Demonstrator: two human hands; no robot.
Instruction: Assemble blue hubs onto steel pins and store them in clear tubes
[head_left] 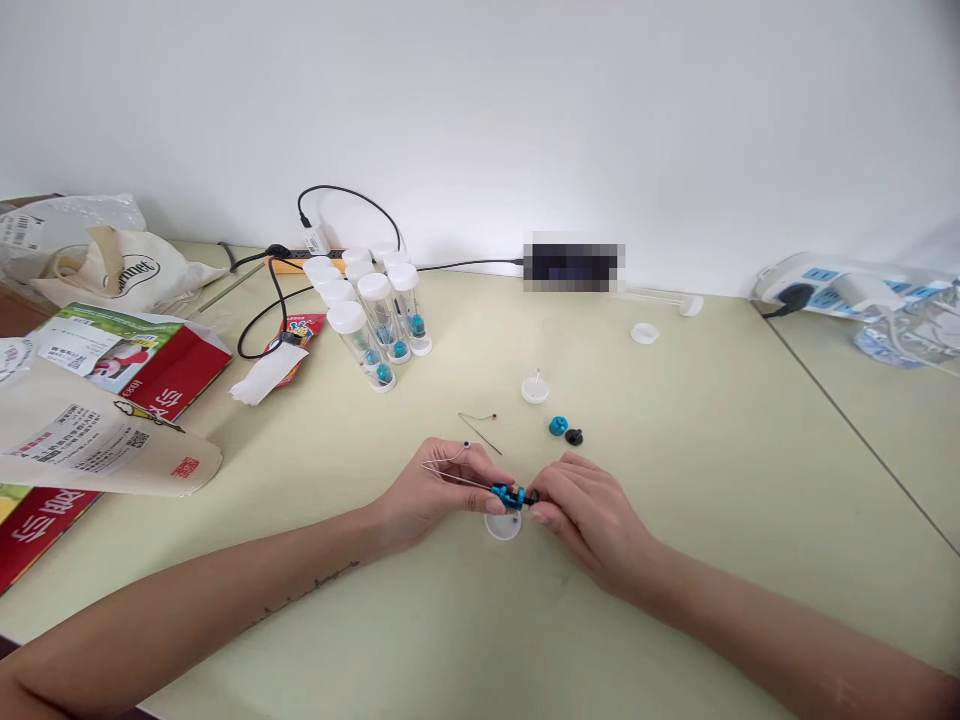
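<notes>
Between thumb and fingers of my left hand (442,483) is a small blue metal fitting (508,496), and a thin bent wire (435,466) with a dark bead at its tip runs from it over the hand. My right hand (589,515) pinches a black knob (533,497) at the fitting's right end. Just below the fingertips lies a round white cap (502,527) with a small dark speck in it. Beyond my hands, another bent wire (481,432) with a reddish bead rests on the table, beside a loose blue part (558,426) and a black knurled knob (574,437).
Several clear tubes (375,345) with white caps and blue parts inside stand back left. A white cap with a post (535,388) and a white disc (644,333) lie farther back. Bags and a paper cup (112,430) crowd the left; a power strip (825,285) sits right.
</notes>
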